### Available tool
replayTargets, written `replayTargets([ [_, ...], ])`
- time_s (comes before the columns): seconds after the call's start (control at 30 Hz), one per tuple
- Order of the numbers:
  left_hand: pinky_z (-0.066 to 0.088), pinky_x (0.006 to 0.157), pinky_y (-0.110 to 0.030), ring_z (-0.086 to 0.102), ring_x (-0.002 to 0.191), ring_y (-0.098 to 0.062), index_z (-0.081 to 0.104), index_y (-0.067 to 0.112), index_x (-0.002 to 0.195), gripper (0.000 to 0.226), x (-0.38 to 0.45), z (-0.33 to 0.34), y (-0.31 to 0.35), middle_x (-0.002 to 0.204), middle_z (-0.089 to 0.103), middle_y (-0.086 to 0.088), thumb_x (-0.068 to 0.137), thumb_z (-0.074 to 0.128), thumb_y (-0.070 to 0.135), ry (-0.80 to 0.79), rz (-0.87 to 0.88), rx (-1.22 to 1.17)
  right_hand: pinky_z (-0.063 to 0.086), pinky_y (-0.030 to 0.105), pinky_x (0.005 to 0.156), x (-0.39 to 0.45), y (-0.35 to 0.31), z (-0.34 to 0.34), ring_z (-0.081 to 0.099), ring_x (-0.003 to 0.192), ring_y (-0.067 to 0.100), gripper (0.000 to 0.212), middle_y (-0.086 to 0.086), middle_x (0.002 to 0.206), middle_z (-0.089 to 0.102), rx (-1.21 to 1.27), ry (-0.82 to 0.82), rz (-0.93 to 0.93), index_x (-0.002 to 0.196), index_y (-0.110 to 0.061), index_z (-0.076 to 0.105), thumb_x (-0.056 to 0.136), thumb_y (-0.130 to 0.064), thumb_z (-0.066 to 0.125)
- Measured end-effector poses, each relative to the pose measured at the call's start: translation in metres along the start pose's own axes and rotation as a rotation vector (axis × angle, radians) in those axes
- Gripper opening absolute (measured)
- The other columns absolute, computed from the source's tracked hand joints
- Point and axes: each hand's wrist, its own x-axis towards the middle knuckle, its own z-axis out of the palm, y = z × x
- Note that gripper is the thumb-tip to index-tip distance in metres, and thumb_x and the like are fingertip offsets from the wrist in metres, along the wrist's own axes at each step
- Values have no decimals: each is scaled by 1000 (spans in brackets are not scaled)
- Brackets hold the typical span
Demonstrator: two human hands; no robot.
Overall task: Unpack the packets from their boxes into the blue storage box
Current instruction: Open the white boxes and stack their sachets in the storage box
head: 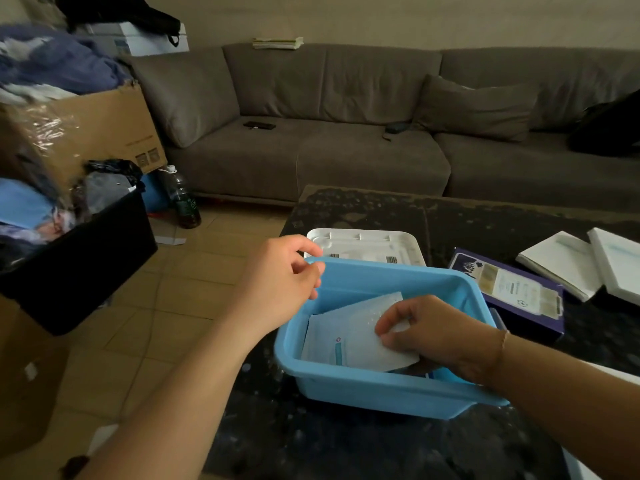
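The blue storage box (pixel 377 388) sits on the dark table, tilted a little toward me. Inside it lie white packets (pixel 349 336), stacked flat. My right hand (pixel 429 332) reaches into the box and pinches the top packet at its right edge. My left hand (pixel 282 277) hovers at the box's far left corner with fingers loosely curled, holding nothing; whether it touches the rim is unclear. A purple packet box (pixel 516 289) lies flat just right of the blue box. Two white boxes (pixel 588 263) lie further right.
A white lid (pixel 363 245) lies behind the blue box. A grey sofa (pixel 346 133) runs behind the dark table (pixel 346 441). At left stand a black bin (pixel 83 258) full of clothes, a cardboard box (pixel 90 129) and a bottle (pixel 185 199) on the tiled floor.
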Motion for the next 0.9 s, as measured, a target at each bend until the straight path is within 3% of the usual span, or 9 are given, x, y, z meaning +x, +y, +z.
replayTargets([
  [0.1,55,54,-24,69,60,-4,66,22,101,11,0,6,3,68,71,5,94,62,16,-69,28,59,57,23,74,-1,-2,-3,61,93,14,21,0,118,55,-325,-87,-62,109,-30,66,88,-29,69],
  [0.2,53,62,-21,68,65,-4,68,22,102,11,-1,14,8,71,71,7,94,63,18,-167,96,227,40,25,103,-2,-2,-10,47,125,13,69,-7,148,39,-694,-175,-97,148,-41,26,89,-49,62],
  [0.3,55,75,-28,64,81,-8,69,23,102,13,-1,24,17,94,66,6,95,60,17,-356,106,439,44,27,101,-3,-4,-15,56,112,12,87,-2,148,44,-798,-187,-61,154,-35,2,90,-52,59],
  [0.43,48,70,-26,61,92,-21,69,18,112,27,0,37,28,114,60,-3,94,56,3,-666,52,700,45,32,103,0,-3,-14,57,114,17,73,0,135,55,-928,-199,-44,152,-27,14,94,-45,56],
  [0.53,46,70,-30,58,89,-24,70,14,114,33,0,43,31,115,61,-9,93,51,-3,-777,19,787,48,34,101,6,0,-11,58,110,18,62,3,125,59,-927,-227,-38,146,-25,22,96,-36,56],
  [0.77,51,75,-33,60,91,-27,71,13,109,33,0,49,30,112,61,-9,91,50,-5,-745,15,805,47,33,98,7,0,-14,55,108,19,35,-1,115,57,-955,-310,-76,131,-26,45,97,-17,49],
  [0.9,53,73,-33,61,87,-23,70,15,101,21,-1,51,33,104,62,-6,92,55,3,-605,65,811,45,20,79,-3,-8,-24,53,91,11,31,-5,103,54,-951,-215,-152,124,-23,52,95,-12,53],
])
